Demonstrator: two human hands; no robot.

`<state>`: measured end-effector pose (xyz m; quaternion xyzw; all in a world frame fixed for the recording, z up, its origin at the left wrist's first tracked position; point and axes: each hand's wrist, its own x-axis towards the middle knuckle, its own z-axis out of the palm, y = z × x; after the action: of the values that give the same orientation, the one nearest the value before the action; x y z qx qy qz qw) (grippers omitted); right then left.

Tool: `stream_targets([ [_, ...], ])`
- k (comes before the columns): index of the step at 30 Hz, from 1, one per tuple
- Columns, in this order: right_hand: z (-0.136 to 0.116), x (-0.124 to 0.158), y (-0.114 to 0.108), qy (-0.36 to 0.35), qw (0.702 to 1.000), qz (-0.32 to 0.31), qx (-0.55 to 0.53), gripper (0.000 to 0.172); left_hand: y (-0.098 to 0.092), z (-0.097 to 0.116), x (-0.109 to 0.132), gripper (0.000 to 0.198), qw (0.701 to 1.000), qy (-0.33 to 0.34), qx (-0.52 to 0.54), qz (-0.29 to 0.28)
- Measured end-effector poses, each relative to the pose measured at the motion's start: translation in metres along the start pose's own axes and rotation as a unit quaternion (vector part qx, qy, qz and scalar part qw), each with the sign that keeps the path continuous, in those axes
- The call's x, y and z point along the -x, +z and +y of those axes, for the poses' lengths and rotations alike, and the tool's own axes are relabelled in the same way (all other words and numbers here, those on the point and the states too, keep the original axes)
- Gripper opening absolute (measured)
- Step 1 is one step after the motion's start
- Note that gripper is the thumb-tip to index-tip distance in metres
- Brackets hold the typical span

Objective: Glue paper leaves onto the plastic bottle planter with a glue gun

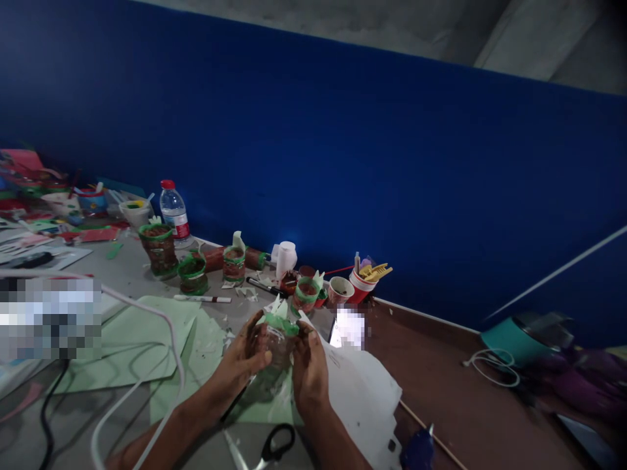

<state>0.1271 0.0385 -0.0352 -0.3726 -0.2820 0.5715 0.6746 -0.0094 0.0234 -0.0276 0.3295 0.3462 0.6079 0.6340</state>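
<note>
Between my two hands is a clear plastic cup, seemingly a cut bottle piece point(278, 346), with green around its rim and pale green pointed paper pieces point(279, 309) standing up at the top. My left hand point(243, 356) wraps its left side, thumb across the front. On the right side, my right hand point(311, 362) has its fingers closed against the wall near the rim. Below the cup lies pale green paper point(208, 343). Black-handled scissors point(277, 445) rest on the grey table close to my forearms. White paper point(365, 385) spreads beside my right hand.
Similar brown and green cups point(157, 251) stand farther back, near a red-capped water bottle point(174, 210). A marker point(210, 299), a red-and-white cup point(363, 285) of tools and a lit phone point(347, 328) lie around. A white cable point(174, 346) loops at left. A blue partition point(313, 143) rises behind.
</note>
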Motion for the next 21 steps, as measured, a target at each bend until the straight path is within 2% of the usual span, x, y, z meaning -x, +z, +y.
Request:
stream_targets([
  [2,-0.003,0.001,0.003,0.025,0.999,-0.001,-0.029,0.047,0.001,0.005,0.001,0.073,1.000,-0.021,0.004,0.015],
  [4,-0.006,0.005,0.005,0.024,0.999,-0.037,-0.016,0.047,0.003,0.011,0.002,0.072,0.999,-0.031,0.018,0.026],
  [7,-0.008,0.011,0.009,0.004,0.995,-0.098,0.029,0.046,0.006,0.016,0.003,0.073,0.999,-0.025,0.033,0.025],
  [10,-0.007,0.014,0.012,-0.002,0.991,-0.122,0.051,0.051,0.005,0.014,0.001,0.072,0.999,-0.011,0.043,0.025],
  [17,-0.009,0.009,0.010,0.004,0.994,-0.103,0.022,0.052,-0.005,0.004,-0.003,0.063,0.999,0.004,0.035,0.017],
  [21,-0.011,0.009,0.009,-0.008,0.994,-0.105,0.006,0.052,-0.002,0.009,-0.002,0.054,0.998,-0.004,0.011,0.069],
])
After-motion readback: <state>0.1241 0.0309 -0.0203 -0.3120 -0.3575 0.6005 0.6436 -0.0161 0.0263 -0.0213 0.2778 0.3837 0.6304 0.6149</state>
